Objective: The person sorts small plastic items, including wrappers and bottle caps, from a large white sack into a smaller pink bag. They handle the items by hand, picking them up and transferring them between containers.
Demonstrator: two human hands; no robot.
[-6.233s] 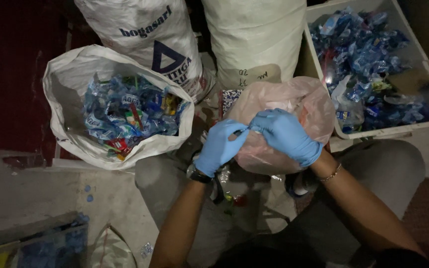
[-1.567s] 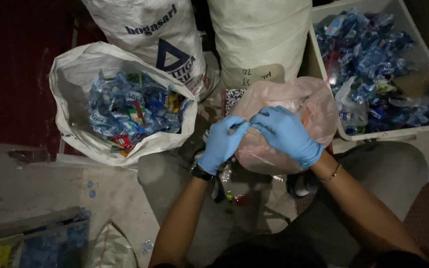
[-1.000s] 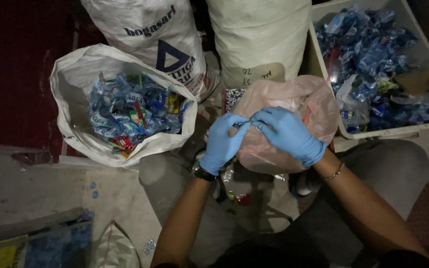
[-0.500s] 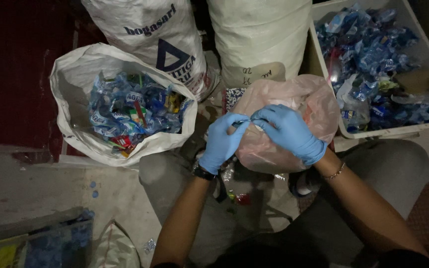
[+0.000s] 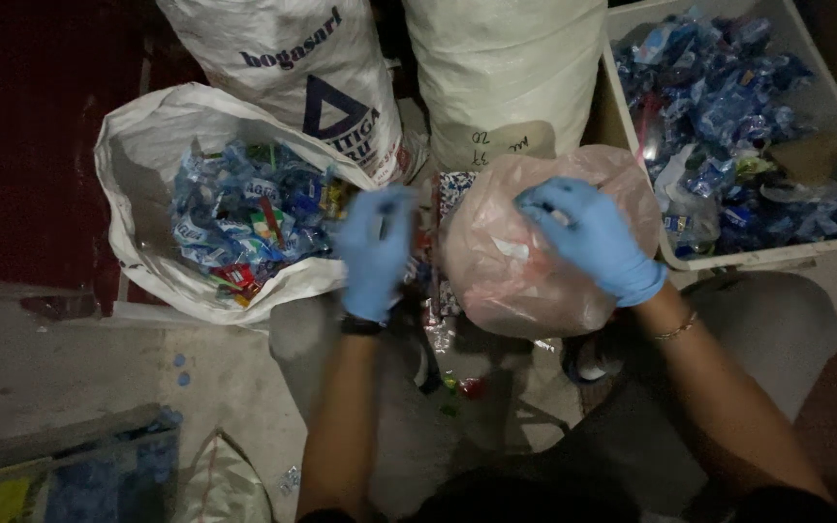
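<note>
Both my hands wear blue gloves. My left hand point(image 5: 376, 250) is blurred in motion, between the open white sack point(image 5: 138, 242) of blue plastic wrappers point(image 5: 244, 218) and a pinkish translucent plastic bag point(image 5: 515, 276) on my lap. Whether it holds anything is lost in the blur. My right hand point(image 5: 593, 237) lies on top of the pinkish bag, its fingers curled and pinched on a small pale plastic piece point(image 5: 559, 215).
Two full white sacks point(image 5: 307, 77) point(image 5: 506, 68) stand behind. A white tub point(image 5: 762, 254) of blue plastic scraps sits at the right. A few small scraps point(image 5: 467, 385) lie on the floor between my legs. A box of blue scraps point(image 5: 99, 475) is at lower left.
My hands were together over the pinkish bag. The left hand has now swung away to the left toward the open sack, while the right stays on the bag.
</note>
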